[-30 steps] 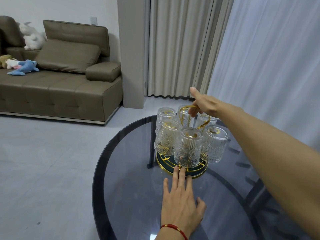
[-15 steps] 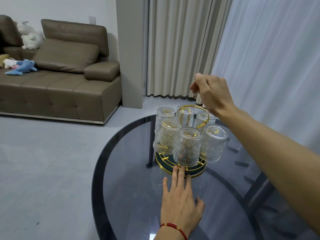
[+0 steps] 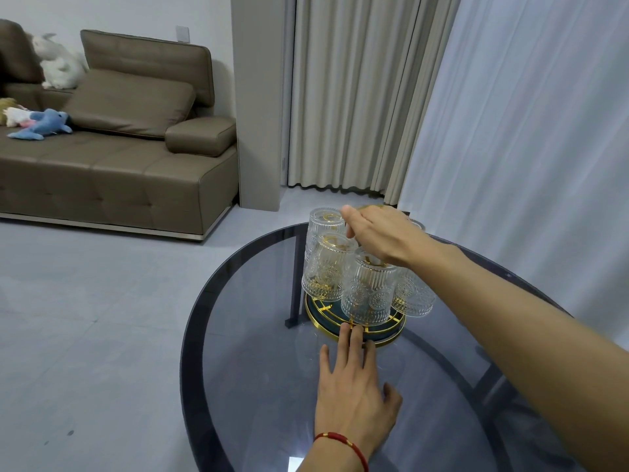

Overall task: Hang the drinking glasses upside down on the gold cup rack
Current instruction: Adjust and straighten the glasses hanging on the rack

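Note:
The gold cup rack stands on a round dark-green base with a gold rim (image 3: 317, 318) on the glass table. Several ribbed clear glasses hang upside down on it: one at the front (image 3: 368, 294), one at the left (image 3: 323, 270), one behind it (image 3: 324, 220) and one at the right (image 3: 416, 299). My right hand (image 3: 381, 236) hovers over the rack's top with its fingers curled downward, and it hides most of the gold loop handle (image 3: 371, 207). My left hand (image 3: 354, 393) lies flat on the table, fingertips touching the base's front rim.
The round smoked-glass table (image 3: 195, 335) has a dark rim, and its legs show through the top. A brown sofa (image 3: 102, 165) with plush toys stands at the far left across grey floor. Curtains (image 3: 510, 131) hang behind and to the right of the table.
My right hand let go of the gold handle, rose above the rack, then came back down over its top. My left hand and the glasses stayed in place.

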The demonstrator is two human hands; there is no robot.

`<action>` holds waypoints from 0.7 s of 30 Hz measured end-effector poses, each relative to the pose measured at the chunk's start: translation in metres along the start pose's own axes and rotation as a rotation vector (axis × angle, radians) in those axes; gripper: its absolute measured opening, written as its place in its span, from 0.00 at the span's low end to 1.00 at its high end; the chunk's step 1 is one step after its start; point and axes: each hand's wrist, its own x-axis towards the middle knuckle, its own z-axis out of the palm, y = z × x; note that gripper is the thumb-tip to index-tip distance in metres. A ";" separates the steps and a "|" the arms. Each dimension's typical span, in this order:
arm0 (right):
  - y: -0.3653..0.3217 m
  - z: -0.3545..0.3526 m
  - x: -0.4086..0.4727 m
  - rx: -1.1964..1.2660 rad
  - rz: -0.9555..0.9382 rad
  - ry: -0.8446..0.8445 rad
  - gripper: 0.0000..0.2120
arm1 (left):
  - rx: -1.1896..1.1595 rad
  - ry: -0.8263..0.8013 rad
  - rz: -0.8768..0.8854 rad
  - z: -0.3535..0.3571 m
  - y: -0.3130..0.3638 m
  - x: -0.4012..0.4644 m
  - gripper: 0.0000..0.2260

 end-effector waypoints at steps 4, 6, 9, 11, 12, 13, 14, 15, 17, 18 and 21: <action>0.001 0.003 0.001 0.249 0.058 0.026 0.31 | -0.010 0.005 -0.008 0.000 0.001 0.001 0.33; 0.001 0.006 0.001 0.310 0.084 0.041 0.30 | -0.004 0.002 -0.005 0.000 0.001 0.001 0.33; 0.000 0.008 0.002 0.345 0.105 0.069 0.29 | 0.000 0.006 0.001 0.000 0.000 0.000 0.33; -0.001 0.009 0.003 0.377 0.116 0.073 0.29 | 0.001 0.011 0.003 0.000 0.000 0.000 0.32; -0.002 0.009 0.004 0.397 0.123 0.073 0.29 | 0.003 0.012 0.004 0.000 0.000 0.000 0.32; -0.002 0.009 0.004 0.403 0.124 0.074 0.29 | 0.004 0.013 0.004 0.000 0.000 0.000 0.32; -0.003 0.009 0.004 0.395 0.120 0.077 0.30 | 0.004 0.016 0.004 0.001 0.000 0.000 0.32; -0.004 0.010 0.005 0.387 0.113 0.078 0.30 | 0.004 0.018 0.004 0.001 0.000 0.000 0.32; -0.004 0.010 0.005 0.381 0.105 0.077 0.30 | 0.003 0.012 0.005 0.001 0.000 0.000 0.33; -0.005 0.011 0.005 0.376 0.101 0.073 0.30 | 0.004 0.011 0.005 0.001 -0.001 0.000 0.33; -0.004 0.010 0.003 0.360 0.100 0.060 0.31 | 0.005 0.005 0.004 0.002 -0.001 0.000 0.33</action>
